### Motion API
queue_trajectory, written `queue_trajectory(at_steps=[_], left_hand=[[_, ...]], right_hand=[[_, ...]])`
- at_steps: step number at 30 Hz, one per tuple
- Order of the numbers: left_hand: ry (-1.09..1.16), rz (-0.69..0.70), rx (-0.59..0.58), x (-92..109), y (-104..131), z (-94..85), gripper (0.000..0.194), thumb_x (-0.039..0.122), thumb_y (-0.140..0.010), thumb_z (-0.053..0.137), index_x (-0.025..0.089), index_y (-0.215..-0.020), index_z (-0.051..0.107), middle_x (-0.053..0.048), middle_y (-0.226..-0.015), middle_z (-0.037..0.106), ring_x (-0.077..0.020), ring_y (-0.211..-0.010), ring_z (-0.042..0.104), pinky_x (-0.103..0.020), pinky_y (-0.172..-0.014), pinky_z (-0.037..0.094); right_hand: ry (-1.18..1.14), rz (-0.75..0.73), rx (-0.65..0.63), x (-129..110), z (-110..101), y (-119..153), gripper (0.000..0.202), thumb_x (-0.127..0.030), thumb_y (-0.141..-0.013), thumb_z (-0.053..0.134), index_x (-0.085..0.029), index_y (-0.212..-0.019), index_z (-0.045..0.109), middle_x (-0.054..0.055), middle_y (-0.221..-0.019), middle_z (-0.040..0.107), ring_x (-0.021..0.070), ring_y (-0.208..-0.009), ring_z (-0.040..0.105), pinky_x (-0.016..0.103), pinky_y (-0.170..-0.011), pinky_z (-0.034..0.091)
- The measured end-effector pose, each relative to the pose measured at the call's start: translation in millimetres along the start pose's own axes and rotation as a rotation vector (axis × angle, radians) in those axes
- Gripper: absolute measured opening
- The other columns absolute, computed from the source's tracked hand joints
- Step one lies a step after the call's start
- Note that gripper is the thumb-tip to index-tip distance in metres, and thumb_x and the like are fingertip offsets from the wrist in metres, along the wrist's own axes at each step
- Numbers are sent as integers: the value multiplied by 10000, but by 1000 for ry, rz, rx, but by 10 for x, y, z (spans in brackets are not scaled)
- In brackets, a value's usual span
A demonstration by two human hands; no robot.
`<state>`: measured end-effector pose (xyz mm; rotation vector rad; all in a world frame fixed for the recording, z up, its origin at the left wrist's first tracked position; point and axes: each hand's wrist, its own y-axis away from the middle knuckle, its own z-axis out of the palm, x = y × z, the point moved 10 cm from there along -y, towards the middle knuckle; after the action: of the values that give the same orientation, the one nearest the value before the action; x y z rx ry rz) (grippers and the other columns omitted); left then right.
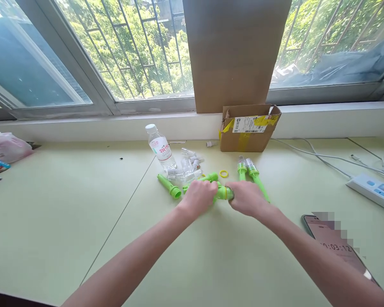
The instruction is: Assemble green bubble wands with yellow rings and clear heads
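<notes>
My left hand is closed around a green plastic tube with a threaded end pointing right. A thin yellow band sits near the thread. My right hand has its fingers closed at that threaded end; what its fingertips cover is hidden. Another green tube, open at its threaded end, lies to the left. More green pieces lie behind and under my left hand. Clear plastic caps are heaped beyond them. A loose yellow ring lies behind my hands. Two green sticks with clear tops lie beyond my right hand.
A water bottle stands at the back left of the clear caps. An open cardboard box is against the wall. To the right are a phone, a white power strip and cables. A pinkish plastic bag lies far left.
</notes>
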<state>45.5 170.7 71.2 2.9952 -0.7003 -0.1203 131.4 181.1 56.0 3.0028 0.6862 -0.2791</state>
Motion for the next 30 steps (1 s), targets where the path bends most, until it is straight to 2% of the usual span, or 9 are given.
queue_trajectory(at_steps=[3,6,10,15,18,22,23,27,30], left_hand=[[205,22,-126,-31,-4,63,127,236,-789,483,188,-686,540,-28,-607,571,-189,-547,579,-266,-446,332],[405,25,-275,-18,5,192,164,267,-783,501,198,-634,511,2,-568,534,-149,-491,539,-245,-418,309],[74,-76,-20,-112,-42,81,166,108,-757,442,169,-685,578,-65,-627,590,-211,-585,601,-283,-500,365],[7,-61,40,-53,-13,83,280,25,-769,367,135,-855,610,-129,-764,639,-269,-740,643,-317,-574,405],[87,-63,55,-114,26,-59,128,149,-776,464,174,-809,586,-81,-741,631,-240,-680,626,-293,-540,385],[396,4,-255,-70,89,85,88,233,-753,529,205,-670,540,-2,-596,572,-162,-522,570,-250,-473,342],[372,-19,-220,-105,79,60,102,227,-756,521,201,-658,540,-9,-601,574,-165,-525,571,-252,-476,342],[17,-134,66,-235,27,-84,168,130,-772,422,159,-762,587,-91,-666,619,-244,-609,618,-303,-524,368],[-35,-139,97,-232,23,-77,218,82,-760,393,137,-810,597,-117,-695,631,-264,-642,628,-321,-549,382]], right_hand=[[246,-81,349,-104,-319,75,200,-27,-734,479,-197,-736,583,9,-629,583,139,-570,443,291,-546,164],[316,-185,449,-217,-412,120,232,-60,-831,437,-197,-725,592,16,-619,581,146,-583,436,299,-563,167],[181,-65,183,-68,-221,-21,192,-38,-701,508,-197,-774,588,12,-643,600,141,-549,444,289,-540,159],[62,-42,-66,-17,34,-74,157,-61,-591,584,-202,-652,550,-37,-519,545,102,-431,393,273,-493,150],[173,-54,185,-13,-228,-28,193,-37,-731,505,-201,-770,598,5,-624,600,129,-524,444,287,-527,166],[328,-242,572,-240,-610,175,264,-81,-889,427,-226,-788,622,-1,-607,589,134,-564,443,299,-574,190],[339,-252,587,-267,-639,187,260,-85,-890,430,-225,-778,619,-2,-598,582,134,-557,438,301,-576,187],[272,-60,299,-148,-469,16,167,-55,-710,549,-204,-766,597,-10,-557,557,128,-492,402,300,-547,150],[213,-37,134,-128,-287,-44,205,-56,-625,581,-210,-760,595,-24,-543,553,121,-465,381,292,-532,134]])
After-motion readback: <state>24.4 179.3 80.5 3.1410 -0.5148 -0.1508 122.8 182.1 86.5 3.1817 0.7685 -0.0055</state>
